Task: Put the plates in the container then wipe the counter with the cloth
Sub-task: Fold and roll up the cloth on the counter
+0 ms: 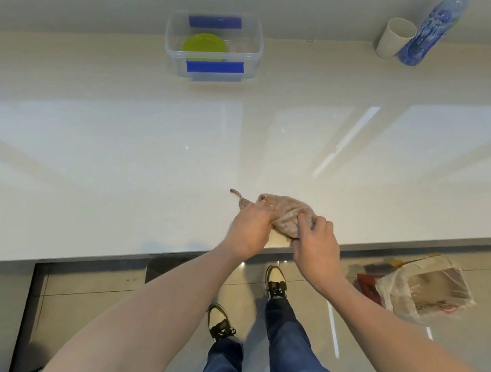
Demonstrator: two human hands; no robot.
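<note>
A crumpled beige cloth [286, 211] lies on the glossy white counter [115, 169] near its front edge. My left hand [250, 229] grips the cloth's left side, and my right hand [315, 243] pinches its near right side. A thin loop of the cloth sticks out toward the back left. At the back of the counter stands a clear plastic container [252, 61] with blue clips. A yellow-green plate [205, 47] lies inside it.
A beige cup [393, 37] and a blue-labelled plastic bottle [433, 26] stand at the back right by the wall. Below the counter edge, a plastic bag with a box [425, 289] sits on the tiled floor beside my feet.
</note>
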